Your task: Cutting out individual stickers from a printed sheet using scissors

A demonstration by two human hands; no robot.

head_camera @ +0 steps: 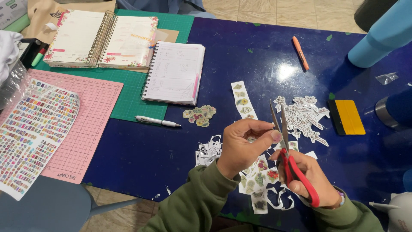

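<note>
My right hand (310, 177) grips red-handled scissors (288, 148), blades pointing up and away, slightly apart. My left hand (244, 144) pinches a small sticker piece (276, 136) right against the blades. Under both hands lies a partly cut sticker sheet (260, 180) with plant pictures and white paper scraps (209, 151). A strip of stickers (243, 101) lies just beyond my left hand. A small pile of cut-out stickers (200, 115) sits to the left, and a bigger pile of white cut-outs (304, 115) to the right of the blades.
On the dark blue table (240, 56): a pen (158, 121), spiral notebook (175, 73), open planner (102, 39), green (133, 92) and pink (88, 129) cutting mats, a colourful sticker sheet (32, 133), orange marker (300, 53), yellow squeegee (347, 117), light blue bottle (382, 36). A grey stool (51, 210) stands below left.
</note>
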